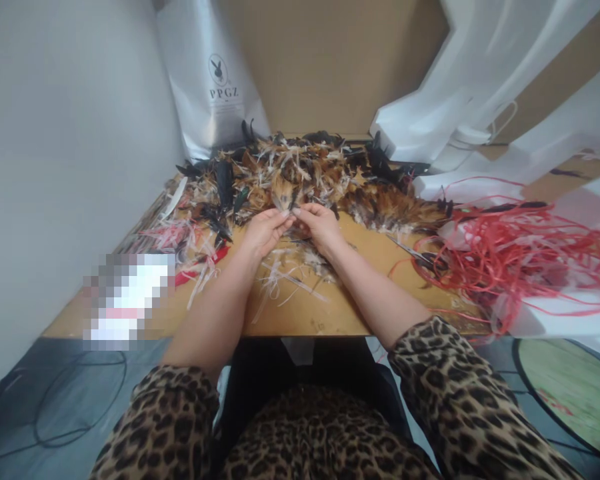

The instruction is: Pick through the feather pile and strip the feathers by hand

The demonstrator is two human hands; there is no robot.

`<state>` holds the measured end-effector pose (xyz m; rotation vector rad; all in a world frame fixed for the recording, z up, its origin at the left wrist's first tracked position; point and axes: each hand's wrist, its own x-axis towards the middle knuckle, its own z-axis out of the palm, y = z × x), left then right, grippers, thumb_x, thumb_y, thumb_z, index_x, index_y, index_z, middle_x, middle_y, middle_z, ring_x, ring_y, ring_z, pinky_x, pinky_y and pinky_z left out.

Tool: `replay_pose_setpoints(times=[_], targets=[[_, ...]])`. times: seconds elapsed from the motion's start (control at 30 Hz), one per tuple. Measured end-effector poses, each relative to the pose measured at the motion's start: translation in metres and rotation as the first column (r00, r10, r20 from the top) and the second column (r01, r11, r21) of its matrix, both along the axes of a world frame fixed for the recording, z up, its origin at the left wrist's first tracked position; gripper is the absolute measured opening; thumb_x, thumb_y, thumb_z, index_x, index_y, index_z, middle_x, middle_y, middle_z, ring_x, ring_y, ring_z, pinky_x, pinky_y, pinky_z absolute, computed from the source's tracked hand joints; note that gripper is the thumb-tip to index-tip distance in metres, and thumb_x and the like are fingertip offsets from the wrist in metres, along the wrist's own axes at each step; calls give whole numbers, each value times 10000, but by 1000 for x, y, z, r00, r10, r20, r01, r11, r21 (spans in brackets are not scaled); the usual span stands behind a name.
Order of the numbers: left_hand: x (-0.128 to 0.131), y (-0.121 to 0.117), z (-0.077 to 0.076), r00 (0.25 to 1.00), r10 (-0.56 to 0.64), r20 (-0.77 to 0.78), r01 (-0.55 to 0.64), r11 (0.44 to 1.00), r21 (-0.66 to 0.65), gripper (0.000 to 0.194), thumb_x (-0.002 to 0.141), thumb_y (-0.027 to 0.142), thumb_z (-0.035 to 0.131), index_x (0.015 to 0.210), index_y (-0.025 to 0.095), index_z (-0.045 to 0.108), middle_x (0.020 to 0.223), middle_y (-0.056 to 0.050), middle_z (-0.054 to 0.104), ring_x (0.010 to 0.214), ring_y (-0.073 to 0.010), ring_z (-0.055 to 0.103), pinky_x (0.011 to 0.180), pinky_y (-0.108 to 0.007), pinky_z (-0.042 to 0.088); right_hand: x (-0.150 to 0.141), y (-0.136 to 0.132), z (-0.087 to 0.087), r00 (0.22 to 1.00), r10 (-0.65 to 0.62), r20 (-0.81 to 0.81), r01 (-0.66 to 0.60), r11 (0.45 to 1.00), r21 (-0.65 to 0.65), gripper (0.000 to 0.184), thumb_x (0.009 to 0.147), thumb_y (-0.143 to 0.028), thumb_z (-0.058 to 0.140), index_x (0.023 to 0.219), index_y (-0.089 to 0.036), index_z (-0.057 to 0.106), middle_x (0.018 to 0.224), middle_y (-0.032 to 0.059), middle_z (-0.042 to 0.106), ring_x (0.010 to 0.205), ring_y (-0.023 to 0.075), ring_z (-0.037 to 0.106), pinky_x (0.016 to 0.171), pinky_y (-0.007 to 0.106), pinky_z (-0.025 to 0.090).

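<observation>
My left hand (269, 230) and my right hand (318, 227) meet over the middle of the table, fingertips pinched together. Between them they hold a small bunch of brown feathers (282, 192), tips pointing away from me; how many feathers is hidden by the fingers. Just beyond lies a large heap of brown, white and black feathers (305, 157). A fanned row of brown feathers (397, 208) lies to the right of my hands. Below my wrists, clear plastic strips (280, 277) are scattered on the wood.
Right of my arms lies a tangle of red plastic string (535, 257), with scissors (420, 255) beside it. At the left are pink and white strips (173, 233) and a blurred-out bright object (130, 297). A white printed bag (215, 80) stands behind the wooden table (310, 325).
</observation>
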<state>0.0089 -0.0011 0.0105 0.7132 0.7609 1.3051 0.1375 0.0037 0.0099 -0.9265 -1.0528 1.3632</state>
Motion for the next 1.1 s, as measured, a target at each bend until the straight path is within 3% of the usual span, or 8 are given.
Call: replay_pose_setpoints(times=[0.17,0.43,0.67,0.8,1.1], targets=[[-4,0,-1,996,-79,-40,77,996,-54,28,741,69,622,755,75,598,752,-81,686,663,-117,672,570,-158,514,9,4,4,1000,5,27,-6,999,41,314,569,-414,731,617,-172,536,491,-54,510,445,54,419,457,197,329],[-4,0,-4,983,-167,-77,162,985,-64,23,743,77,621,737,73,599,722,-85,690,613,-101,659,520,-140,492,14,3,11,988,-75,133,56,989,137,268,606,-384,701,603,-163,549,495,-50,493,459,54,401,481,206,317],[-1,1,-4,987,-138,-79,133,989,-64,49,722,68,644,703,73,600,637,-51,656,528,-53,605,506,-113,470,10,0,11,992,-54,113,39,990,132,282,607,-408,695,607,-174,538,510,-44,509,477,64,426,492,206,344],[-1,1,-1,996,-69,-57,66,997,-46,75,719,54,640,673,81,587,632,-36,650,515,-35,588,513,-103,464,8,-2,11,995,-6,103,0,998,55,329,569,-448,728,628,-176,552,531,-39,536,476,66,436,473,204,349],[4,-2,-3,988,-63,-140,68,997,27,53,697,107,670,708,73,631,664,-52,669,545,-50,600,532,-126,467,5,-3,8,999,-17,51,14,998,63,310,576,-404,731,543,-175,525,482,-55,510,456,60,429,470,202,352]])
